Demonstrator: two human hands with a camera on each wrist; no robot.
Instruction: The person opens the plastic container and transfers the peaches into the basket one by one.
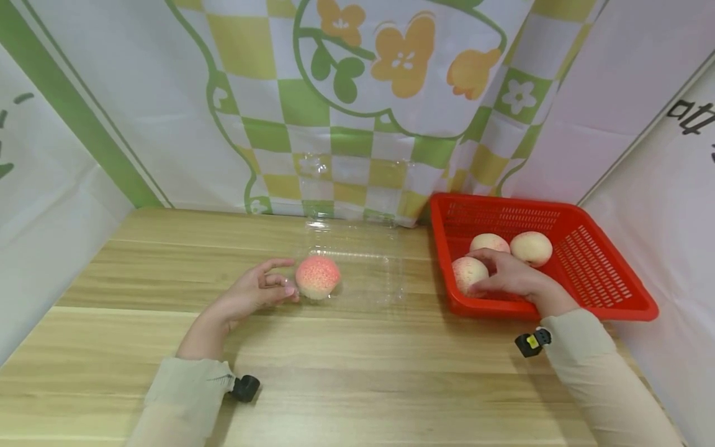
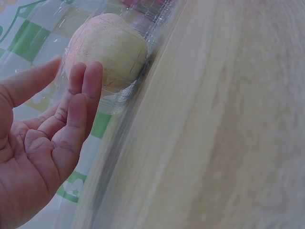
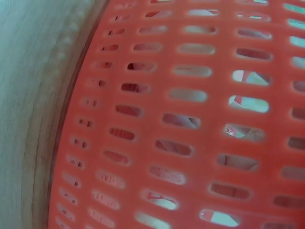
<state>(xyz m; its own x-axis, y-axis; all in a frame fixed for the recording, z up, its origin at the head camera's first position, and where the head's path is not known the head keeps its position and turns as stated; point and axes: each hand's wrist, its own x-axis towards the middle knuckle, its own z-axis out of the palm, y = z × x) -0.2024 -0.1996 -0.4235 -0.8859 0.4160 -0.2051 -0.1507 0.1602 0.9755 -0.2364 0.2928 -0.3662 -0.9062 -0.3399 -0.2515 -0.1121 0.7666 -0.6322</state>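
Observation:
A pink-topped peach (image 1: pixel 318 277) sits at the left end of a clear plastic clamshell box (image 1: pixel 371 279), whose lid stands raised behind. Beside that peach is my left hand (image 1: pixel 258 290), its fingers loosely bent and apart from the thumb; the left wrist view shows the fingertips (image 2: pixel 92 78) in front of the peach, with nothing pinched. My right hand (image 1: pixel 516 277) reaches over the near rim of a red basket (image 1: pixel 600 267). Its thumb and fingers grip a pale peach (image 1: pixel 468 275) at the basket's left side. In the right wrist view the slotted basket wall (image 3: pixel 190 129) hides most of that hand.
Two more peaches, one partly covered (image 1: pixel 490 243) and one pale yellow (image 1: pixel 531 248), lie in the basket behind the right hand. The wooden table (image 1: pixel 357 379) ends at a checked, flowered cloth (image 1: pixel 307 112). White panels stand at both sides.

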